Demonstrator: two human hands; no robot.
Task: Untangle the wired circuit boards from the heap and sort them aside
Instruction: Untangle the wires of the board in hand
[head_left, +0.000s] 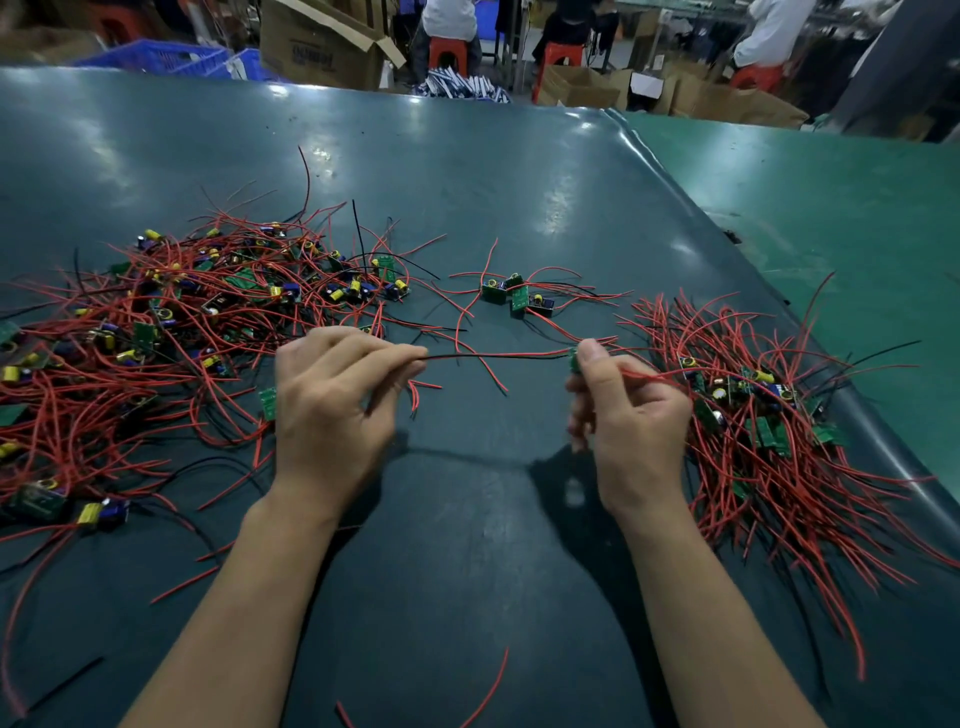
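Black insulated wire (496, 356) ran taut, nearly level, left to right between both hands above the dark green table mat (467, 171). The left hand (332, 410) pinched its free end between thumb and fingers; the right hand (631, 415) was closed on the small green circuit board (574, 361) at its other end. The tangled heap of red-wired boards (192, 322) lay left, while the sorted pile (769, 421) sat just beside the right hand, probably the nearer drop.

My left hand (332, 410) and right hand (631, 426) hover above the table (467, 545), fingers pinched closed, forearms reaching forward, held level, well apart.
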